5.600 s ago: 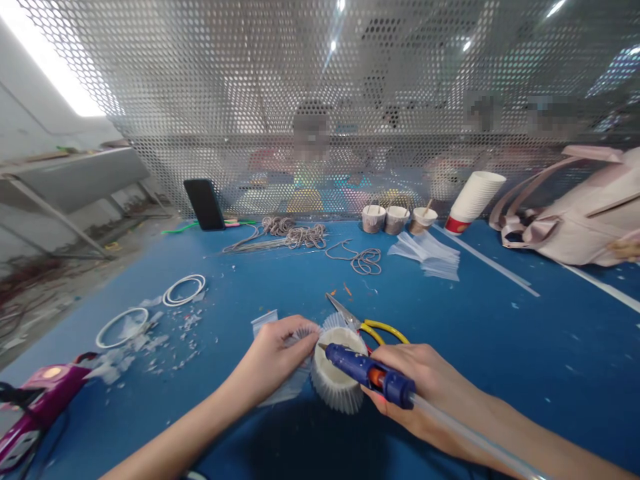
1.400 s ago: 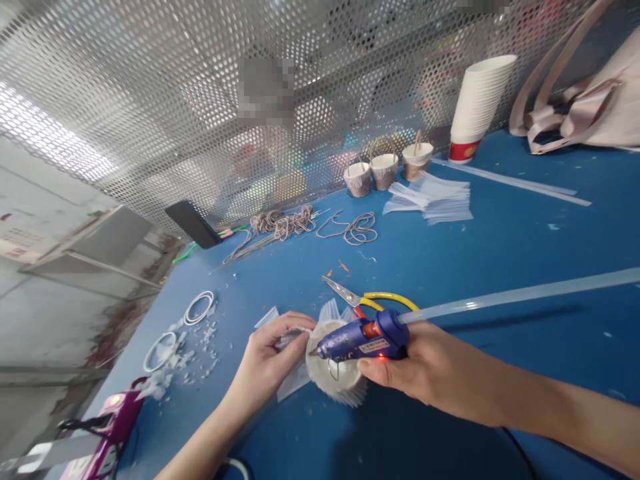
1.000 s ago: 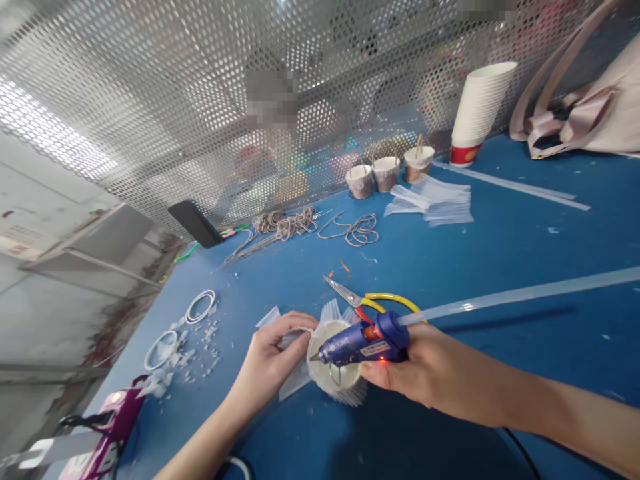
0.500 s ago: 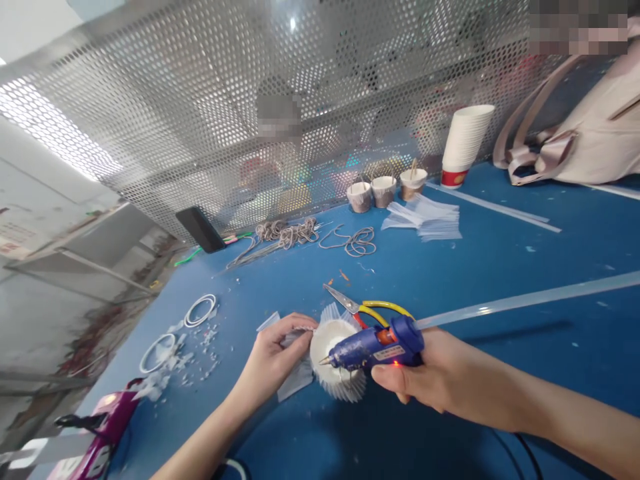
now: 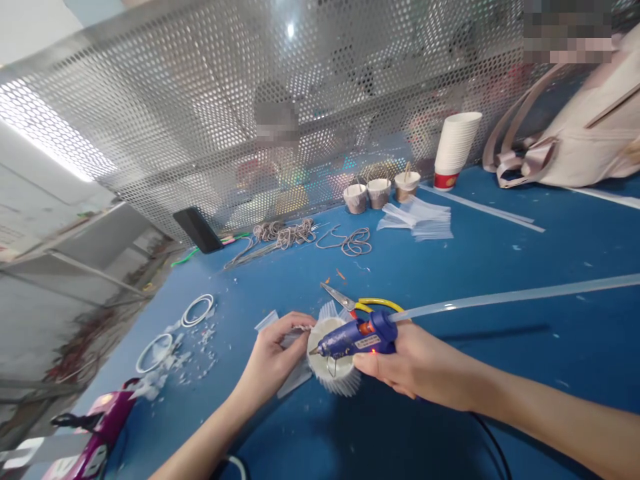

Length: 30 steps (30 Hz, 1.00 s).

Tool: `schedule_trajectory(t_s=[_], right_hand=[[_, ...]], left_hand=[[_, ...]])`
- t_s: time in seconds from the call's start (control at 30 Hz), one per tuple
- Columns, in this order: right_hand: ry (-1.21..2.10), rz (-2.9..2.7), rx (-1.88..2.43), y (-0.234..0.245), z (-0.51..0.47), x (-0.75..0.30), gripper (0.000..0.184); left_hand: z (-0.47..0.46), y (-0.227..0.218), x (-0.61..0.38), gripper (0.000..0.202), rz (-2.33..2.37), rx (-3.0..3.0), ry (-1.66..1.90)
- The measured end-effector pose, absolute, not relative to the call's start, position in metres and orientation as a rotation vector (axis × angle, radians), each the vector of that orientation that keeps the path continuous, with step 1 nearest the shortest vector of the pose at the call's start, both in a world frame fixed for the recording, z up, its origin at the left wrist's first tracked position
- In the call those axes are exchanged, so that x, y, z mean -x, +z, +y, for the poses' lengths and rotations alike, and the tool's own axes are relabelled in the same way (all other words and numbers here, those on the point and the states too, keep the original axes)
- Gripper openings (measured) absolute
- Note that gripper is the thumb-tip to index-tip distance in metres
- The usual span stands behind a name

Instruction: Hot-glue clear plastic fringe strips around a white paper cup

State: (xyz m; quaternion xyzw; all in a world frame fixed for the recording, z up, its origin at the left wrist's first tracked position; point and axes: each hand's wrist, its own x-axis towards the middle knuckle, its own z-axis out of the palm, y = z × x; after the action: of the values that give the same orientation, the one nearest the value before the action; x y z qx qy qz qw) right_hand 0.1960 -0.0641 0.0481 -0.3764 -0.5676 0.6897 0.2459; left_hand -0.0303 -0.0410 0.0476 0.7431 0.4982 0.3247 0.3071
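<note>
My right hand (image 5: pixel 420 363) is wrapped round a blue glue gun (image 5: pixel 357 339) with a lit red light and a long clear glue stick (image 5: pixel 500 298) out of its back. The gun's nozzle lies over the left side of a white paper cup (image 5: pixel 345 366), whose outside is fringed with clear strips. At the cup's left edge my left hand (image 5: pixel 275 353) is closed, thumb against fingers, on the cup's rim. A clear plastic sheet (image 5: pixel 295 380) shows under that hand. Scissors (image 5: pixel 343 297) with yellow handles lie just behind the cup, partly covered by the gun.
White rings (image 5: pixel 197 311) and scraps lie at left, near a purple power strip (image 5: pixel 107 427). Behind are a phone (image 5: pixel 197 230), cord (image 5: pixel 285 233), small wrapped cups (image 5: pixel 379 193), clear strips (image 5: pixel 425 219), stacked paper cups (image 5: pixel 457 150) and a bag (image 5: pixel 590 133). A perforated metal panel (image 5: pixel 200 133) borders the table.
The glue gun and my right hand have moved left, bringing the nozzle nearer the cup's left edge. My left hand keeps its hold. The view has shifted slightly.
</note>
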Motion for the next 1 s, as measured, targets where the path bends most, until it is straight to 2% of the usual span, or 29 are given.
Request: schedule_trajectory(t_s=[0.1,0.27,0.4,0.67,0.77,0.87,1.0], right_hand=[[1.877,-1.532,1.008,0.045,-0.065,-0.197,0.017],[1.859,-1.566,0.987,0.045,-0.065,-0.198,0.023],[1.848,-1.579,1.025,0.046,-0.064,-0.198,0.017],[1.746,-1.558,1.083,0.059,-0.068,-0.219,0.029],[1.515,-1.567,1.199,0.056,-0.063,-0.231,0.034],[1.166,-1.666,1.501,0.045,-0.052,-0.239,0.039],[0.681,-1.851,1.782,0.024,-0.034,-0.243,0.031]], left_hand=[[-0.041,0.047,0.031,0.015,1.308,-1.974,0.861],[-0.04,0.047,0.031,0.014,1.319,-1.974,0.86],[-0.041,0.048,0.03,0.014,1.317,-1.967,0.865],[-0.04,0.047,0.032,0.017,1.313,-1.98,0.845],[-0.04,0.048,0.032,0.018,1.331,-1.987,0.835],[-0.04,0.05,0.033,0.019,1.373,-1.992,0.815],[-0.042,0.051,0.035,0.018,1.414,-2.08,0.819]])
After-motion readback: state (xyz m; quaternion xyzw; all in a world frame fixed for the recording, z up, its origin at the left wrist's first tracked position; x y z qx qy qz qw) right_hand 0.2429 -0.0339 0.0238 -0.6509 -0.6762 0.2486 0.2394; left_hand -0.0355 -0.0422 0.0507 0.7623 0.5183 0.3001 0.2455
